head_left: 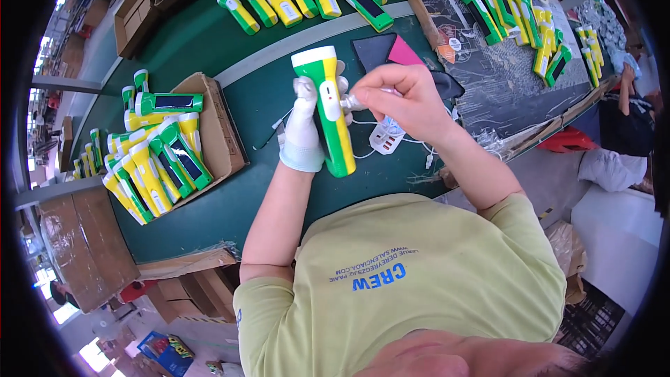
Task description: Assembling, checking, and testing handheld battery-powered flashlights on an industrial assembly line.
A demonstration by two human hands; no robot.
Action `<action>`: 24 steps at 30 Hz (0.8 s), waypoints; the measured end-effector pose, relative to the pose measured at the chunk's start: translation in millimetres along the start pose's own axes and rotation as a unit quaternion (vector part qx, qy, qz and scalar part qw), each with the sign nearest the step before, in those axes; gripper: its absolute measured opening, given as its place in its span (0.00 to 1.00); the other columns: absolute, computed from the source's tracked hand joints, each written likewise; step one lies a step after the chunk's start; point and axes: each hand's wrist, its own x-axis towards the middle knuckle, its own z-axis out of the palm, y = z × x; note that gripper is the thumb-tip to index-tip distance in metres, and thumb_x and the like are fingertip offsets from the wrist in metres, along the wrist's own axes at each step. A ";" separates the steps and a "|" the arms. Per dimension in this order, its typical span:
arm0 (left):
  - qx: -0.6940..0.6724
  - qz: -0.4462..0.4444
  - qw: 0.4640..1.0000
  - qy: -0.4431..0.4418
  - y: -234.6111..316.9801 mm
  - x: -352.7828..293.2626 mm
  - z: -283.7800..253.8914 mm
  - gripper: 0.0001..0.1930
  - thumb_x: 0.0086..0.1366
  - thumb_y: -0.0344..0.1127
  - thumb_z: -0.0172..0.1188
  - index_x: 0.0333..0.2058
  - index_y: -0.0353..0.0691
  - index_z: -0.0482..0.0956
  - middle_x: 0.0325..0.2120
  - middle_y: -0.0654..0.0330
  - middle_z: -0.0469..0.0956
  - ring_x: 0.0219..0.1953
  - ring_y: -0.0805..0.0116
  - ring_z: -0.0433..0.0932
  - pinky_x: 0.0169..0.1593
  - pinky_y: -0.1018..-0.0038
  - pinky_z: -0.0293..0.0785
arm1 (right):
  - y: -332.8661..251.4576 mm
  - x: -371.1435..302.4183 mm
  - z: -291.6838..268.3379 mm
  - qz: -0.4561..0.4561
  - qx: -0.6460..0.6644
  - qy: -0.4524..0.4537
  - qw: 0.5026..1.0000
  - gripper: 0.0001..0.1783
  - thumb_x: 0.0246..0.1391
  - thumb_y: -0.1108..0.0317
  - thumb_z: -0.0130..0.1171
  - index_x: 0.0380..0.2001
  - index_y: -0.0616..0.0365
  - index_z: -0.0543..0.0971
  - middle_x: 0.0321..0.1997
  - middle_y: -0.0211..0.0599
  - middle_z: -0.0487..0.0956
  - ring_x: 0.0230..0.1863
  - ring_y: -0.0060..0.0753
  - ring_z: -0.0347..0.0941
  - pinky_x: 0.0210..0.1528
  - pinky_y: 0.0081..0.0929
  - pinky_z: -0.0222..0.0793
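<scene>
My left hand [303, 122], in a white glove, is wrapped round a green and yellow flashlight [331, 119] with a white head. The flashlight stands nearly upright above the bench, head at the far end, its white switch panel facing up. At its right side my bare right hand [401, 101] is closed in a pinch on the end of a white cable [363, 122]. The fingers partly hide that end, and I cannot tell whether it is inside the flashlight. Close by on the bench lies a white power strip [386, 137] with several ports and loose cables.
On the left, a cardboard box [222, 129] holds a heap of similar flashlights [150, 167]. More flashlights [279, 0] stand in a row at the far side. Others lie on a dark board [488, 77] at right. A black and pink pouch [373, 50] sits beyond my hands.
</scene>
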 end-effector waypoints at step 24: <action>-0.019 0.061 0.987 0.148 9.9 18.1 -20.6 0.29 0.68 0.63 0.44 0.46 0.40 0.68 0.24 0.62 0.71 0.22 0.72 0.72 0.25 0.75 0.71 | -62.5 -33.8 14.5 -0.354 -0.399 0.174 0.828 0.11 0.42 0.82 0.61 0.32 0.59 0.81 0.28 0.37 0.81 0.23 0.30 0.76 0.25 0.23 0.70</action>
